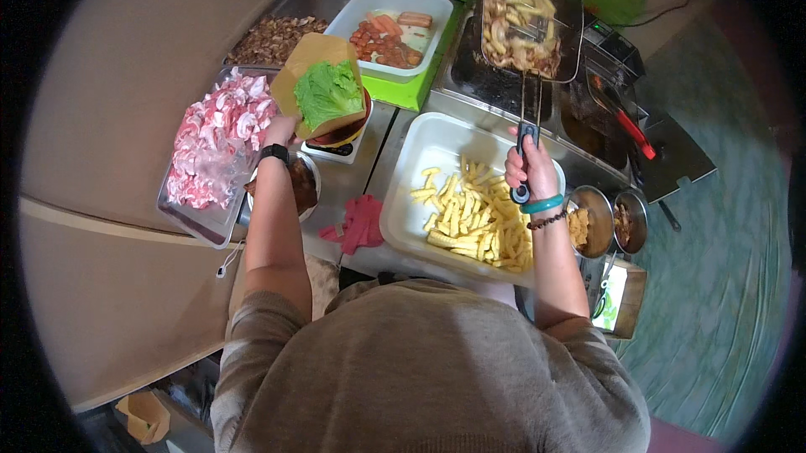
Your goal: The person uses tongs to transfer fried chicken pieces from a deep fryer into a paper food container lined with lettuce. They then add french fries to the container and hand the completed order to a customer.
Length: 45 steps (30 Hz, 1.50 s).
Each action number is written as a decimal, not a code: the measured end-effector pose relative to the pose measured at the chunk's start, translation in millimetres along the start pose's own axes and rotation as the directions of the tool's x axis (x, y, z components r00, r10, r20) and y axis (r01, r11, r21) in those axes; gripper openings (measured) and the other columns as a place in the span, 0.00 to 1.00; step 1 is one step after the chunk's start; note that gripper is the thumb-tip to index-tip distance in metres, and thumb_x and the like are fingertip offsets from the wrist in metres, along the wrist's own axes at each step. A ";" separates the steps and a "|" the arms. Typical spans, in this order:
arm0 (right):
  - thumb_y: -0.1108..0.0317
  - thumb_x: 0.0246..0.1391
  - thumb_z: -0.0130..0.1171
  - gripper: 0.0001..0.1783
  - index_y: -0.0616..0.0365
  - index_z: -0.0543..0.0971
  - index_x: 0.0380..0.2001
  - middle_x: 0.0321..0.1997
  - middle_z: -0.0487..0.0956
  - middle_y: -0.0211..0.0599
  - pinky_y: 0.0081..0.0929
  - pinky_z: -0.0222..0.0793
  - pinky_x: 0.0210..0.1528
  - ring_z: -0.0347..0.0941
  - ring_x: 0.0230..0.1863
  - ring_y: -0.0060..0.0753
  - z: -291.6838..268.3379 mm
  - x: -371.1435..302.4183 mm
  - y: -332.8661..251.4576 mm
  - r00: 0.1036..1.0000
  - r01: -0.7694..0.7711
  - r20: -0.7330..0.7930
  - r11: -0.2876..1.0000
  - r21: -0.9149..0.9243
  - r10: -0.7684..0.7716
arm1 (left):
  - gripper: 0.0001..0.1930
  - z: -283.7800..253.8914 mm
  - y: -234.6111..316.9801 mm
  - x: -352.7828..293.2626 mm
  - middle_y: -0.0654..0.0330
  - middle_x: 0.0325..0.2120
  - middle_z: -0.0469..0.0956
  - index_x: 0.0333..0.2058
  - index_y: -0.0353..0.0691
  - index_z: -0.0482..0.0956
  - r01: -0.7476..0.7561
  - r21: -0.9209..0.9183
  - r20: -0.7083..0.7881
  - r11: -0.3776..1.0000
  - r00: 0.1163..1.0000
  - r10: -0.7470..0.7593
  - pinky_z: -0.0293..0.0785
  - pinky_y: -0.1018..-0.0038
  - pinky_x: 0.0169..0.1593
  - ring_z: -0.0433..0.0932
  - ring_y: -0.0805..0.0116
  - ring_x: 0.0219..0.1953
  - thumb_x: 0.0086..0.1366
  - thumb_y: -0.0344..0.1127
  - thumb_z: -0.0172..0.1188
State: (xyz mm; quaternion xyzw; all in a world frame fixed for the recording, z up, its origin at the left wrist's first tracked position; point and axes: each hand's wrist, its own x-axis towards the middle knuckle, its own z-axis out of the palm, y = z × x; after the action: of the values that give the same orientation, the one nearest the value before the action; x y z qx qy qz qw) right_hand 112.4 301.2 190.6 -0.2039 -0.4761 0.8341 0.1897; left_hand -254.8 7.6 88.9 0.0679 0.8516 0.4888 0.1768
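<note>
My left hand (pixel 280 129) grips the near edge of a brown paper food box (pixel 300 58). A green lettuce leaf (pixel 329 95) lies in the open box, which is tilted over a small white scale (pixel 356 144). My right hand (pixel 539 169) is wrapped round the black handle of a wire fryer basket (pixel 574 65). The basket, holding fries and pieces of meat (pixel 525 20), is raised over the fryer (pixel 470 62). Below my right forearm, a white tub (pixel 403 201) contains pale yellow fries (pixel 474 218).
Left stands a metal tray (pixel 220 233) of raw sliced meat. Behind are a tray of browned pieces (pixel 277 40) and a white tub (pixel 443 8) with sausages. A pink cloth (pixel 361 225) lies centrally; metal bowls (pixel 598 205) and red-handled tongs (pixel 634 134) are at right.
</note>
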 end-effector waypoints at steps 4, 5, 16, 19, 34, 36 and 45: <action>0.59 0.62 0.42 0.13 0.52 0.68 0.45 0.17 0.62 0.24 0.17 0.52 0.13 0.54 0.13 0.16 -13.7 16.7 16.7 0.988 -0.155 -0.005 0.986 0.059 0.156 | 0.16 6.2 18.1 -8.5 0.57 0.33 0.76 0.42 0.37 0.71 0.176 -0.211 0.111 0.961 0.982 -0.156 0.73 0.77 0.21 0.76 0.68 0.28 0.59 0.40 0.50; 0.59 0.62 0.42 0.13 0.52 0.68 0.45 0.17 0.62 0.23 0.16 0.52 0.13 0.54 0.13 0.15 -19.0 20.7 14.6 0.983 -0.185 0.007 0.979 0.083 0.185 | 0.15 5.2 13.4 -7.5 0.57 0.33 0.76 0.42 0.38 0.72 0.179 -0.369 0.111 0.912 0.983 -0.148 0.73 0.77 0.20 0.76 0.68 0.28 0.59 0.40 0.49; 0.58 0.62 0.42 0.14 0.52 0.68 0.45 0.17 0.61 0.22 0.15 0.52 0.14 0.53 0.14 0.14 -33.4 21.1 16.8 0.977 -0.213 0.019 0.974 0.078 0.212 | 0.17 34.0 44.1 -87.9 0.59 0.42 0.74 0.49 0.39 0.66 -0.040 -0.712 0.120 0.701 0.977 0.177 0.76 0.73 0.30 0.77 0.68 0.37 0.64 0.40 0.48; 0.58 0.62 0.41 0.14 0.52 0.68 0.46 0.17 0.61 0.22 0.15 0.51 0.13 0.52 0.13 0.14 -35.9 17.2 5.2 0.975 -0.224 0.032 0.972 0.077 0.222 | 0.19 71.2 18.1 -120.3 0.60 0.41 0.73 0.51 0.38 0.66 -0.406 -0.349 0.067 0.845 0.888 0.455 0.73 0.73 0.37 0.74 0.69 0.42 0.63 0.39 0.49; 0.56 0.62 0.41 0.17 0.53 0.67 0.47 0.17 0.60 0.22 0.13 0.49 0.13 0.51 0.13 0.14 -23.8 -5.2 18.0 0.986 -0.162 -0.064 0.975 -0.153 0.154 | 0.25 116.6 33.9 -176.1 0.57 0.52 0.65 0.59 0.37 0.54 -0.231 -0.363 0.309 0.903 0.885 0.350 0.60 0.77 0.54 0.64 0.70 0.51 0.65 0.34 0.43; 0.58 0.62 0.41 0.16 0.55 0.67 0.47 0.17 0.59 0.21 0.12 0.48 0.13 0.51 0.13 0.12 -32.5 4.6 3.5 0.976 -0.215 -0.039 0.971 -0.103 0.212 | 0.25 118.1 40.1 -176.4 0.57 0.52 0.65 0.59 0.37 0.54 -0.103 -0.434 0.325 0.895 0.909 0.262 0.58 0.76 0.56 0.63 0.68 0.53 0.64 0.34 0.42; 0.59 0.62 0.40 0.14 0.55 0.67 0.45 0.17 0.63 0.24 0.17 0.54 0.12 0.55 0.12 0.16 -35.3 1.8 8.3 0.983 -0.184 -0.043 0.974 -0.129 0.179 | 0.24 129.9 34.3 -173.6 0.54 0.53 0.64 0.58 0.35 0.55 -0.104 -0.514 0.300 0.851 0.908 0.293 0.54 0.75 0.58 0.62 0.66 0.55 0.65 0.35 0.41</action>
State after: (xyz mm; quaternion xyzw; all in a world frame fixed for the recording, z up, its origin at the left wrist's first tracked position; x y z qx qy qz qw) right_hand 128.3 323.5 166.6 -0.2717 -0.5069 0.8111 0.1061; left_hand -47.8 80.2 99.3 0.2007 0.6404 0.6815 0.2919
